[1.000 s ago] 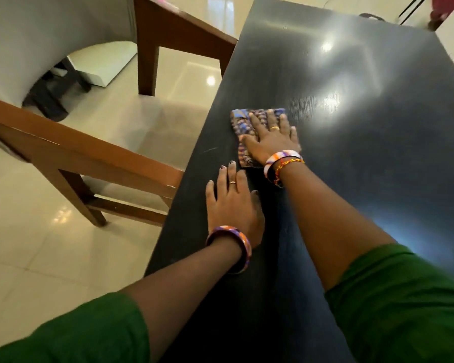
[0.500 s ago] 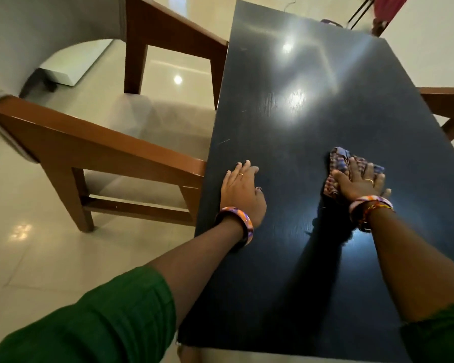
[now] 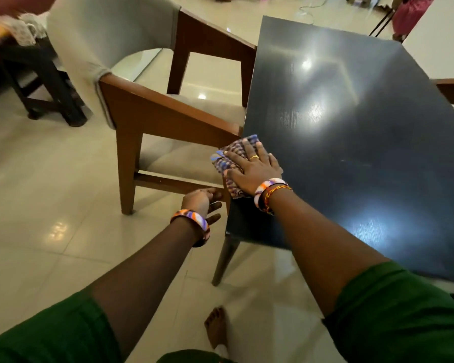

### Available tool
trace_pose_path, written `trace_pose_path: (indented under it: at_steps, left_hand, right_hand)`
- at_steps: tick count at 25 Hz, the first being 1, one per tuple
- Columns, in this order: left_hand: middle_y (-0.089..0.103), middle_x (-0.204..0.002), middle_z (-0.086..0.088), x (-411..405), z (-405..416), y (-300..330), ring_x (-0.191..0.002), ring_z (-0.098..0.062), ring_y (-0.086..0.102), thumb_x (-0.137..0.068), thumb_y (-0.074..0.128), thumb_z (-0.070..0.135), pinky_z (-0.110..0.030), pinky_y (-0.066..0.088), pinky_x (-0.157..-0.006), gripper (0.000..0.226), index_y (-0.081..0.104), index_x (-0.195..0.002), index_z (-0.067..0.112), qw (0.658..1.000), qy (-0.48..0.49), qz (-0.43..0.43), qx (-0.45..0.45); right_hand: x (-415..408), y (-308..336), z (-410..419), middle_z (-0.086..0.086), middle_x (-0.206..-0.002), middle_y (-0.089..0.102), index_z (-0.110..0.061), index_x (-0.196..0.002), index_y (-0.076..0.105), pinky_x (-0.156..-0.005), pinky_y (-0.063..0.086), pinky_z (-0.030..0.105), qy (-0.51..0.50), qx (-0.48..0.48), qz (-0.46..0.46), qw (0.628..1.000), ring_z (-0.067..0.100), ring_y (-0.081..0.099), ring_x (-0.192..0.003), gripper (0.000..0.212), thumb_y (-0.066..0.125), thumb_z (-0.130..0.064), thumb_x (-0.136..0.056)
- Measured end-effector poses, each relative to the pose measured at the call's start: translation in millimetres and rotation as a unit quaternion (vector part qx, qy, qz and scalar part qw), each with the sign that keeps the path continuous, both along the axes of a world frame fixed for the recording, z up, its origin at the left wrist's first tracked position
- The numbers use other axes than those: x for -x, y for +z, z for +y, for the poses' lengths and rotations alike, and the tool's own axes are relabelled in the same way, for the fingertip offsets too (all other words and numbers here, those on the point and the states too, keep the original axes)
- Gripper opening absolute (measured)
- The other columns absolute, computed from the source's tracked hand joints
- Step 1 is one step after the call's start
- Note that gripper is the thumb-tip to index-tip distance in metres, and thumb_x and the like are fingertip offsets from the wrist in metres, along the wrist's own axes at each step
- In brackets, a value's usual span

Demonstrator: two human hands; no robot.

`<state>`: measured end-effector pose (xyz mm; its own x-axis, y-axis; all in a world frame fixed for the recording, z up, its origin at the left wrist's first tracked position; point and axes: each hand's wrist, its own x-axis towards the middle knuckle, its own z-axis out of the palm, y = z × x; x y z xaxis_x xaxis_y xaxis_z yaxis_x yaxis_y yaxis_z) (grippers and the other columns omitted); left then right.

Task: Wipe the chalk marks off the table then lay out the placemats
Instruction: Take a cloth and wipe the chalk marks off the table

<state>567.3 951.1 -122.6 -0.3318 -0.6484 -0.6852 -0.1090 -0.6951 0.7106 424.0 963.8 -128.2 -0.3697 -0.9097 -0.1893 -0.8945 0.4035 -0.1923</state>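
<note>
A: Where do we stand? Our right hand lies flat, fingers spread, pressing the checked cloth onto the tabletop at its edge. Part of the cloth hangs past that edge, out beyond our fingertips.

B: And our left hand is off the tabletop, loosely curled and holding nothing, just below and beside the right one, near the chair rail.

A: We see 1 faint pale streak well out past the right wrist, toward the far side. It could be chalk or only glare; we cannot tell.

B: So what could go wrong for us?

A: With a flat palm and no real grip, 1 more stroke outward may carry the cloth over the edge and drop it to the floor.

B: Also, the shine hides residue, so we might judge the tabletop clean too soon and cover leftover chalk.

A: No placemats are in view, so that step is not yet begun.

B: And our bare foot stands close under the tabletop corner; leaning in could bump us.
</note>
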Motion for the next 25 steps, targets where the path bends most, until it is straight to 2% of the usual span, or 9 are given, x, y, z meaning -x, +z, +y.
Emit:
trace_pose_path:
  at_steps: [3,6,9,14,17,20,22,24,25]
  left_hand:
    - [0.06,-0.105,-0.008,-30,37,-5,-0.097,-0.021,0.053,-0.098,0.035,0.009,-0.034,0.041,-0.082,0.026,0.055,-0.114,0.008,0.998,-0.054,-0.038,0.021]
    - [0.063,-0.112,-0.014,-50,62,-9,-0.098,-0.029,0.057,-0.094,0.042,0.007,-0.036,0.044,-0.08,0.026,0.057,-0.114,0.006,0.972,-0.13,-0.122,0.154]
    - [0.054,-0.128,-0.016,-63,90,0,-0.116,-0.033,0.051,-0.091,0.048,0.011,-0.036,0.043,-0.091,0.035,0.048,-0.126,0.006,0.893,-0.253,-0.223,0.297]
    - [0.04,-0.144,-0.011,-75,112,14,-0.133,-0.027,0.036,-0.09,0.055,0.019,-0.035,0.037,-0.106,0.05,0.037,-0.136,0.008,0.718,-0.386,-0.299,0.495]
    - [0.031,-0.15,-0.009,-76,112,12,-0.139,-0.026,0.028,-0.092,0.052,0.023,-0.035,0.033,-0.11,0.05,0.037,-0.137,0.01,0.659,-0.42,-0.304,0.545]
    - [0.024,-0.154,-0.008,-72,107,7,-0.141,-0.024,0.024,-0.095,0.045,0.03,-0.035,0.03,-0.112,0.052,0.031,-0.141,0.011,0.613,-0.41,-0.325,0.592]
    - [0.02,-0.155,-0.01,-61,97,3,-0.143,-0.025,0.022,-0.097,0.039,0.034,-0.035,0.027,-0.114,0.054,0.027,-0.143,0.01,0.602,-0.386,-0.332,0.615]
    - [0.019,-0.155,-0.012,-40,86,2,-0.143,-0.025,0.02,-0.098,0.036,0.035,-0.036,0.024,-0.115,0.053,0.026,-0.144,0.009,0.594,-0.383,-0.326,0.628]
    - [0.019,-0.155,-0.012,-26,82,2,-0.143,-0.025,0.02,-0.098,0.035,0.034,-0.036,0.024,-0.115,0.052,0.027,-0.143,0.009,0.586,-0.392,-0.323,0.631]
  right_hand:
    - [-44,-4,46,-0.005,-0.159,-0.001,-0.045,-0.144,0.018,-0.116,-0.002,0.045,0.003,0.014,-0.001,1.0,0.023,-0.006,-0.147,0.049,0.027,-0.051,-0.096]
    - [-83,-5,94,-0.005,-0.159,0.002,-0.045,-0.145,0.014,-0.117,0.001,0.044,-0.021,0.027,-0.011,0.999,0.023,-0.004,-0.147,0.051,0.028,-0.05,-0.096]
    - [-103,-11,137,-0.002,-0.159,0.006,-0.039,-0.147,0.011,-0.117,0.005,0.043,-0.045,0.055,0.04,0.997,0.025,0.001,-0.147,0.058,0.038,-0.044,-0.096]
    - [-67,-20,201,0.003,-0.159,0.011,-0.033,-0.149,0.011,-0.118,0.007,0.045,-0.191,0.063,0.104,0.974,0.029,0.007,-0.146,0.064,0.045,-0.036,-0.095]
    - [-16,-16,243,0.0,-0.159,0.012,-0.033,-0.148,0.015,-0.118,0.006,0.045,-0.31,0.038,0.106,0.944,0.027,0.008,-0.146,0.057,0.038,-0.035,-0.096]
    - [7,-9,263,0.004,-0.158,0.016,-0.028,-0.148,0.019,-0.118,0.009,0.047,-0.378,0.017,0.09,0.921,0.031,0.011,-0.144,0.059,0.044,-0.031,-0.094]
    - [-9,-15,247,0.011,-0.152,0.031,-0.024,-0.143,0.033,-0.115,0.021,0.049,-0.339,0.073,0.114,0.931,0.037,0.025,-0.139,0.06,0.055,-0.028,-0.088]
    - [-39,-28,217,0.015,-0.138,0.05,-0.022,-0.133,0.05,-0.106,0.035,0.053,-0.214,0.156,0.145,0.953,0.041,0.045,-0.127,0.065,0.073,-0.028,-0.072]
    - [-51,-35,202,0.015,-0.133,0.055,-0.023,-0.129,0.053,-0.101,0.037,0.055,-0.155,0.17,0.151,0.961,0.041,0.05,-0.123,0.069,0.078,-0.032,-0.066]
